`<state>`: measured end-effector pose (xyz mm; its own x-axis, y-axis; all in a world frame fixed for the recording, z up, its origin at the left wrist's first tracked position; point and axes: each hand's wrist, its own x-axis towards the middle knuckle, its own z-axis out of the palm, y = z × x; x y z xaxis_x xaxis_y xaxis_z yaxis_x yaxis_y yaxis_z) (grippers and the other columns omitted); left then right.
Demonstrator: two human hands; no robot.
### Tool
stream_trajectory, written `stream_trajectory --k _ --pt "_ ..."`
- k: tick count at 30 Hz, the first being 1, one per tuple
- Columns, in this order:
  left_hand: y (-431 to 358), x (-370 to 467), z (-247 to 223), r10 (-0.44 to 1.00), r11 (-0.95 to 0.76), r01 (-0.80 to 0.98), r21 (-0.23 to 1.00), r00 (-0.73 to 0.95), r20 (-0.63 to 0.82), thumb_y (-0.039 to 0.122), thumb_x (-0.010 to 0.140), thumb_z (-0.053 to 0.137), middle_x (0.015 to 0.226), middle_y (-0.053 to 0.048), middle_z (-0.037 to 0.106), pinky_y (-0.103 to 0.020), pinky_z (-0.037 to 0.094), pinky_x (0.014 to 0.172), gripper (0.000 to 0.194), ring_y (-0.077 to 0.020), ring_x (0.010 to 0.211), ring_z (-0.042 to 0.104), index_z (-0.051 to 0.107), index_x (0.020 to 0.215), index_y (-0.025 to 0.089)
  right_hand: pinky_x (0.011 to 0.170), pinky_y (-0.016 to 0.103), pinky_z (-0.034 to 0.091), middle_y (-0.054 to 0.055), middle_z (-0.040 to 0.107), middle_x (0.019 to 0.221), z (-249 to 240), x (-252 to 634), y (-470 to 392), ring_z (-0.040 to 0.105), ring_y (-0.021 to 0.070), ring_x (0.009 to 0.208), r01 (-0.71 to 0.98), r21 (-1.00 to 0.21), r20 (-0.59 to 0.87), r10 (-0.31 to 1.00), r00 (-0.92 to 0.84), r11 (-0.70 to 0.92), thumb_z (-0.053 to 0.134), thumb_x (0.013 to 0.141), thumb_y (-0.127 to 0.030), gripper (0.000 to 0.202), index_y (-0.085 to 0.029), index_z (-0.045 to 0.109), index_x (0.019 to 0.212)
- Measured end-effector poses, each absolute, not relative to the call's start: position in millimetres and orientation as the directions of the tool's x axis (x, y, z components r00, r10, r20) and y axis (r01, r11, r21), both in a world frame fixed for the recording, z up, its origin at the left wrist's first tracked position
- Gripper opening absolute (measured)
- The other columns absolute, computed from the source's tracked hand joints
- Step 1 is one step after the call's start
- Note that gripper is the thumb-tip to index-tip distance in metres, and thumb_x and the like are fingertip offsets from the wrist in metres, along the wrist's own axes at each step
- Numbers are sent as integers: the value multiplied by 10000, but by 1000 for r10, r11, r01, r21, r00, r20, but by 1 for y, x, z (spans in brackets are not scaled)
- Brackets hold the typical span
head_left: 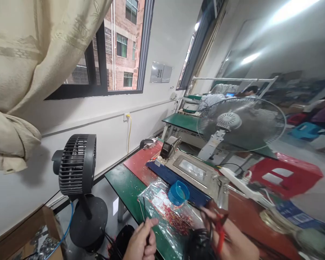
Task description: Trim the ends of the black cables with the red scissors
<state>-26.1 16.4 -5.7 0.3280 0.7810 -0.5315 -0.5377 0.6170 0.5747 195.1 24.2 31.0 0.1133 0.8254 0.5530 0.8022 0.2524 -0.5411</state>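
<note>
My left hand (144, 238) is at the bottom centre, its fingers closed on a thin dark wire (144, 209) that sticks up from them. To its right, my right hand (233, 234) is closed around red-handled pliers (221, 231), blurred by motion. Black wires (200, 243) hang in a bundle beside the right hand. Between and beyond the hands lies a clear plastic bag (162, 196) with many small red and yellow pieces (178, 220) on it. A blue round container (178, 193) stands at the bag's far edge.
Behind the container are a blue tray (162, 171) and a beige metal device (191, 168). A power strip (243, 184) and red box (287, 175) sit right. A black fan (78, 166) stands left, a large fan (241, 119) beyond the table (124, 184). A person (250, 91) is far back.
</note>
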Motion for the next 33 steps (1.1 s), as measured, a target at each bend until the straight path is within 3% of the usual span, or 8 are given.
stream_trajectory --k 3,6,13,27,33 --pt "17 -29 -15 816 577 -556 598 362 -451 756 475 575 403 121 405 -206 -5 349 811 -13 287 186 469 1028 173 672 296 512 99 723 830 45 201 54 656 279 789 659 -752 300 888 350 -6 528 715 -561 485 -155 705 912" --pt "16 -28 -24 866 499 -540 677 323 -381 723 567 550 427 115 440 -211 25 338 684 -20 282 269 446 1001 204 644 294 500 99 715 768 44 200 76 649 276 742 645 -759 201 911 361 -88 509 671 -632 585 -127 703 893" --pt "13 -29 -30 891 455 -596 662 312 -331 618 579 646 557 80 500 -187 80 351 545 -40 406 455 469 883 202 500 307 420 43 611 501 33 202 95 589 243 541 774 -615 194 925 328 -146 421 720 -643 565 -188 705 896" --pt "12 -30 -29 875 484 -620 618 326 -359 537 510 745 532 67 529 -211 166 443 536 -73 436 504 524 843 178 598 283 445 71 719 750 28 202 100 649 253 740 788 -603 164 948 272 -122 401 738 -595 527 -209 702 930" --pt "13 -30 -36 883 470 -603 645 329 -336 514 499 762 541 47 550 -222 201 469 526 -96 450 531 556 838 169 591 291 451 66 694 639 28 200 100 641 251 684 773 -626 171 951 258 -97 383 740 -594 549 -183 702 918"
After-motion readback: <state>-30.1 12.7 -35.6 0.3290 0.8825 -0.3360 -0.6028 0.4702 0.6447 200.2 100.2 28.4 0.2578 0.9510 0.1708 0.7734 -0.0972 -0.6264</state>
